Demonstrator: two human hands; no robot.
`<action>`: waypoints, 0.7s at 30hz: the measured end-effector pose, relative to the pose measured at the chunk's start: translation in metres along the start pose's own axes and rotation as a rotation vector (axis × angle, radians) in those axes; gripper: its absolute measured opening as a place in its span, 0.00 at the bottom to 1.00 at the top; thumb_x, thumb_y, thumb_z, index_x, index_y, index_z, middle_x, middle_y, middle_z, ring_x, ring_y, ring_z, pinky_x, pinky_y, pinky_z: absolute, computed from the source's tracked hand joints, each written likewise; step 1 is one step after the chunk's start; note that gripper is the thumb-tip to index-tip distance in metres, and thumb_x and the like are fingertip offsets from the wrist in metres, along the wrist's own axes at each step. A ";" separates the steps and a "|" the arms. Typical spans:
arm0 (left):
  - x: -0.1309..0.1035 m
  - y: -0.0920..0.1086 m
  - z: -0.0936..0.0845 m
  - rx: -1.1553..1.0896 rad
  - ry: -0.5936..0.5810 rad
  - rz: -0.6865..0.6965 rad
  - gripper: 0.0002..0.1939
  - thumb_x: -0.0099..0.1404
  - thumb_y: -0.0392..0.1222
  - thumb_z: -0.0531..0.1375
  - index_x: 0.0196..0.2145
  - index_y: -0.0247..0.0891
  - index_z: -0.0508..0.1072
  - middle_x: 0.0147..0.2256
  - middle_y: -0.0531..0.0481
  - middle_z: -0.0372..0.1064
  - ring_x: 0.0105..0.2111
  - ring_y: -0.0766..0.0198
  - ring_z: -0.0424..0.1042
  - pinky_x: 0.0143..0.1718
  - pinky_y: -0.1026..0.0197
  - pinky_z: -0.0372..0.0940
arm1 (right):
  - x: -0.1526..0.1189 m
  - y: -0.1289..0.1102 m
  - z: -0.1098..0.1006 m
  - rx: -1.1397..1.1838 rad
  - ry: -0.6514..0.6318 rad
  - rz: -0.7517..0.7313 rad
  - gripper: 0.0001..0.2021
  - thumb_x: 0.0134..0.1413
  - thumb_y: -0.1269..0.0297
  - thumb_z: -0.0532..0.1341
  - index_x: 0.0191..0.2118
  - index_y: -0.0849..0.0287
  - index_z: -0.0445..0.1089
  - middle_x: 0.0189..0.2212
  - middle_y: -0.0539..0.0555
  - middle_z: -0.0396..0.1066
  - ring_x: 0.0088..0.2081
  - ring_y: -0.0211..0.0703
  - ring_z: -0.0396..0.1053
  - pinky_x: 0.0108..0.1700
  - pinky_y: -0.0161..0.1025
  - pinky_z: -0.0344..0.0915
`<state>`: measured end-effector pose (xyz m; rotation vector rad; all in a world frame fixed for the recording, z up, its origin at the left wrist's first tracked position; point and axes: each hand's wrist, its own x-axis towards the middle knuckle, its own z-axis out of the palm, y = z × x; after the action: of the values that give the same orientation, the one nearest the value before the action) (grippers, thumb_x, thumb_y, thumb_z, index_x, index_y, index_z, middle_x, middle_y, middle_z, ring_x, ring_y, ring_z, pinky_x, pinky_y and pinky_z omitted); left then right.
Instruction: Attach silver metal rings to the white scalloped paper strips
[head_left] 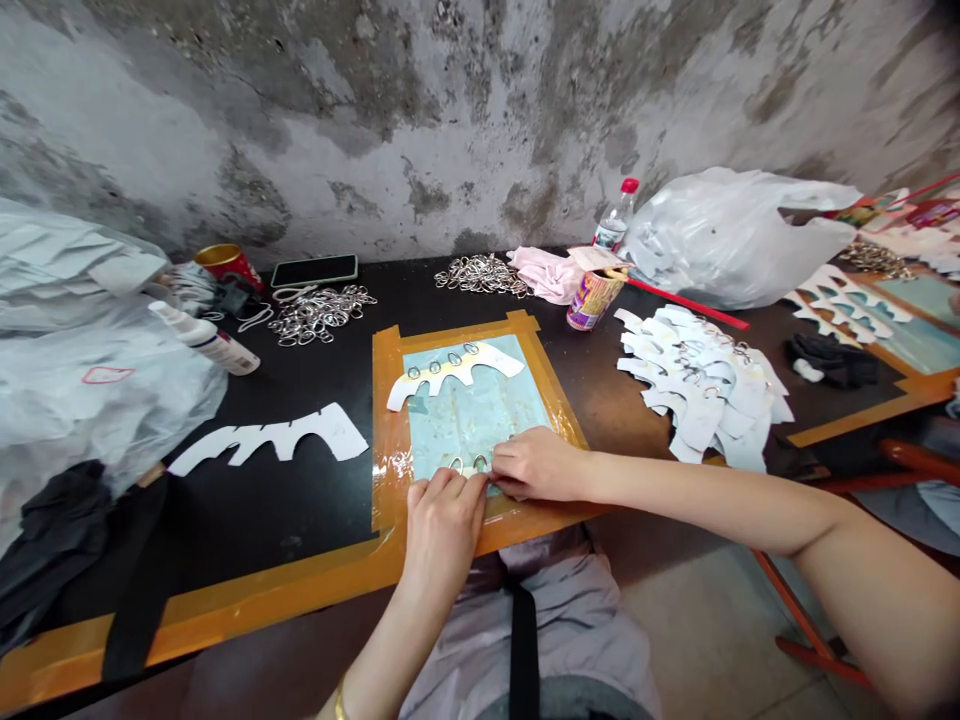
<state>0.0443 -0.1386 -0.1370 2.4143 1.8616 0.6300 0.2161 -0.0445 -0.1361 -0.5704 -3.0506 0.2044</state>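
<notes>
My left hand (448, 515) and my right hand (536, 465) meet at the near edge of a pale blue sheet (480, 420) framed with brown tape. Their fingers are bent and pressed around a light piece mostly hidden beneath them, with metal rings (481, 464) showing at the fingertips. Farther up the sheet lies a white scalloped piece (455, 378) carrying several metal rings along its yellowish upper edge. Another white scalloped piece (274, 440), without rings, rests on the black table to the left.
Ring piles (319, 315) (484, 274), a phone (315, 270), a glue bottle (214, 345) and a paper cup (594, 298) stand behind. Plastic bags (735, 235) flank both sides. Stacked white pieces (705, 385) lie right. A person's leg shows at far right.
</notes>
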 end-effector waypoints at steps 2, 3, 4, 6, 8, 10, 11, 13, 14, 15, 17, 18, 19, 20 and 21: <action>0.000 0.000 0.001 0.030 0.001 0.014 0.11 0.68 0.34 0.54 0.32 0.40 0.75 0.25 0.53 0.71 0.34 0.60 0.70 0.35 0.56 0.50 | -0.005 -0.008 0.000 -0.037 0.007 0.037 0.10 0.66 0.68 0.51 0.37 0.62 0.69 0.31 0.55 0.71 0.32 0.42 0.68 0.31 0.38 0.57; 0.000 0.000 0.001 0.048 0.000 0.023 0.11 0.68 0.34 0.54 0.32 0.40 0.75 0.25 0.52 0.71 0.34 0.60 0.70 0.35 0.56 0.51 | -0.008 -0.012 -0.001 -0.044 0.007 0.053 0.11 0.67 0.69 0.50 0.38 0.63 0.69 0.32 0.55 0.71 0.32 0.43 0.68 0.32 0.38 0.58; 0.000 0.001 0.001 0.067 -0.002 0.034 0.10 0.68 0.34 0.55 0.32 0.40 0.75 0.25 0.52 0.71 0.34 0.60 0.70 0.35 0.56 0.51 | -0.010 -0.014 -0.002 -0.034 0.006 0.065 0.11 0.67 0.70 0.50 0.39 0.63 0.69 0.33 0.56 0.71 0.33 0.43 0.68 0.33 0.38 0.58; -0.001 0.002 0.002 0.104 -0.001 0.060 0.09 0.68 0.33 0.55 0.33 0.39 0.75 0.26 0.52 0.71 0.34 0.59 0.70 0.36 0.56 0.51 | -0.013 -0.015 -0.007 0.061 0.023 0.096 0.11 0.67 0.68 0.51 0.41 0.63 0.71 0.33 0.56 0.72 0.34 0.43 0.69 0.34 0.38 0.60; -0.001 0.002 0.001 0.130 0.000 0.083 0.09 0.67 0.32 0.55 0.34 0.39 0.75 0.27 0.51 0.71 0.35 0.58 0.70 0.36 0.56 0.51 | -0.013 -0.011 -0.014 0.229 0.098 0.190 0.10 0.66 0.65 0.54 0.41 0.61 0.72 0.34 0.55 0.73 0.36 0.42 0.70 0.37 0.37 0.61; -0.001 0.003 0.001 0.147 -0.008 0.098 0.09 0.67 0.32 0.55 0.35 0.39 0.75 0.27 0.51 0.71 0.35 0.58 0.70 0.37 0.55 0.52 | -0.011 -0.005 -0.020 0.368 0.181 0.330 0.09 0.64 0.63 0.57 0.39 0.60 0.74 0.35 0.54 0.74 0.37 0.40 0.70 0.38 0.35 0.61; 0.000 0.003 0.001 0.153 -0.013 0.102 0.09 0.67 0.32 0.55 0.35 0.39 0.75 0.27 0.51 0.71 0.35 0.58 0.70 0.37 0.55 0.52 | -0.009 -0.003 -0.021 0.399 0.199 0.387 0.09 0.63 0.63 0.58 0.38 0.60 0.74 0.35 0.54 0.75 0.37 0.40 0.71 0.38 0.35 0.60; 0.000 0.003 0.001 0.161 -0.016 0.107 0.09 0.67 0.32 0.55 0.35 0.39 0.75 0.26 0.51 0.70 0.35 0.58 0.70 0.37 0.55 0.52 | -0.004 -0.003 -0.023 0.397 0.166 0.434 0.09 0.62 0.62 0.59 0.36 0.59 0.75 0.35 0.53 0.76 0.36 0.41 0.71 0.36 0.35 0.59; 0.000 0.003 0.001 0.163 -0.013 0.109 0.08 0.67 0.32 0.55 0.36 0.39 0.75 0.26 0.52 0.70 0.35 0.58 0.70 0.37 0.55 0.52 | -0.001 -0.005 -0.023 0.380 0.133 0.439 0.09 0.61 0.61 0.60 0.35 0.58 0.76 0.34 0.53 0.76 0.36 0.41 0.71 0.35 0.35 0.58; 0.000 0.003 0.001 0.162 -0.007 0.110 0.08 0.67 0.32 0.56 0.36 0.39 0.75 0.26 0.52 0.70 0.35 0.58 0.70 0.36 0.56 0.52 | 0.002 -0.007 -0.022 0.360 0.104 0.445 0.10 0.61 0.60 0.60 0.34 0.58 0.76 0.34 0.53 0.76 0.35 0.42 0.71 0.34 0.35 0.57; -0.001 0.002 0.002 0.155 0.006 0.109 0.08 0.68 0.33 0.56 0.37 0.38 0.75 0.26 0.52 0.70 0.34 0.58 0.70 0.36 0.56 0.52 | 0.007 -0.011 -0.021 0.334 0.063 0.479 0.11 0.60 0.57 0.60 0.34 0.57 0.76 0.33 0.53 0.76 0.34 0.42 0.71 0.32 0.35 0.55; -0.001 0.002 0.003 0.151 0.011 0.110 0.07 0.68 0.33 0.56 0.37 0.38 0.75 0.26 0.52 0.70 0.34 0.59 0.70 0.36 0.56 0.51 | 0.009 -0.013 -0.021 0.333 0.047 0.502 0.11 0.60 0.56 0.61 0.33 0.57 0.75 0.32 0.52 0.76 0.33 0.42 0.71 0.31 0.35 0.54; -0.002 0.001 0.003 0.147 0.016 0.111 0.07 0.68 0.33 0.56 0.37 0.38 0.75 0.26 0.52 0.70 0.34 0.59 0.70 0.36 0.56 0.51 | 0.011 -0.014 -0.022 0.340 0.032 0.524 0.12 0.60 0.55 0.61 0.32 0.57 0.75 0.30 0.52 0.76 0.32 0.41 0.70 0.30 0.35 0.52; -0.002 0.001 0.004 0.143 0.020 0.111 0.07 0.68 0.33 0.56 0.36 0.37 0.75 0.26 0.52 0.70 0.34 0.58 0.70 0.36 0.56 0.51 | 0.013 -0.014 -0.023 0.351 0.019 0.541 0.12 0.59 0.55 0.61 0.32 0.57 0.75 0.29 0.51 0.75 0.32 0.41 0.70 0.30 0.35 0.51; -0.003 0.001 0.004 0.136 0.023 0.111 0.07 0.68 0.33 0.56 0.36 0.37 0.75 0.26 0.52 0.70 0.34 0.58 0.70 0.36 0.56 0.51 | 0.015 -0.014 -0.024 0.363 0.007 0.552 0.11 0.59 0.55 0.62 0.32 0.57 0.75 0.29 0.50 0.75 0.32 0.40 0.70 0.29 0.34 0.50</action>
<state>0.0459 -0.1404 -0.1410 2.6219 1.8468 0.5555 0.1989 -0.0494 -0.1104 -1.3442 -2.6657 0.7404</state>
